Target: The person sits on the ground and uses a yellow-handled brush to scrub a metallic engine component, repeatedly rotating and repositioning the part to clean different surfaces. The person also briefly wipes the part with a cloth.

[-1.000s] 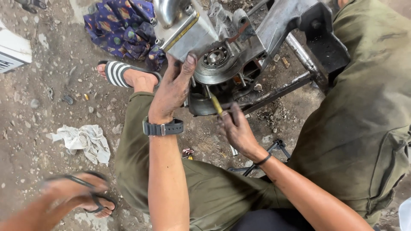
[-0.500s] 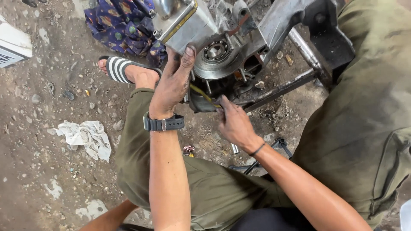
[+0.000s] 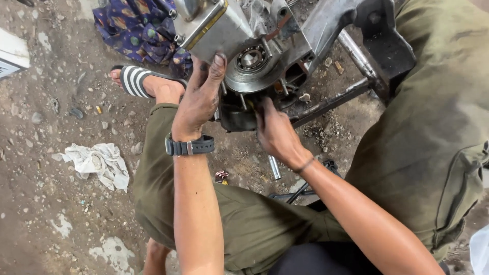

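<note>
Metal engine casing [image 3: 229, 35]: silver-grey, raised off the dirt ground [image 3: 46, 203] at the top of the view, its upper part cut off by the frame edge; a round bearing [image 3: 249, 58] sits in its face.
Left hand [image 3: 198, 102]: grimy, fingers spread and pressed flat against the casing's lower left edge, thumb tip up beside the bearing plate; it grips nothing. A dark wristwatch [image 3: 188, 146] rings the wrist.
Right hand [image 3: 275, 132]: fingers bunched together and pushed into the dark cavity under the bearing; a sliver of yellow shows at the fingertips, but what they pinch is hidden, so the grip cannot be told.
Steel frame bar [image 3: 331, 102]: runs from the casing toward the right, beside olive-green cloth.
Ground items: a crumpled white rag [image 3: 99, 163] well left of the knee, a small metal tube [image 3: 274, 167] just below the right wrist, a patterned blue cloth [image 3: 137, 28] behind a striped sandal [image 3: 135, 80].
</note>
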